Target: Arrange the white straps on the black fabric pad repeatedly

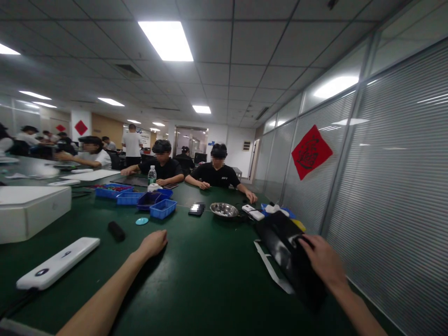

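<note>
My left hand (154, 243) rests on the green tabletop (196, 289), its fingers curled into a loose fist with nothing showing in it. On the right, my right hand (324, 259) pinches the edge of a glossy black bag (285, 247) between thumb and fingers. The bag is slightly blurred and tilted, and its lower end is dark and hard to make out. Partly under it lies a flat white strip or frame (269, 268). A short black cylinder (116, 231) and a light-blue disc (142, 221) lie beyond my left hand.
Small blue bins (163, 209) stand left of centre, near a metal bowl (224, 210) with small pieces. White power banks (58, 263) and a white box (35, 212) lie left. Two people in headsets sit opposite; one person's hand (251, 197) rests near the bowl.
</note>
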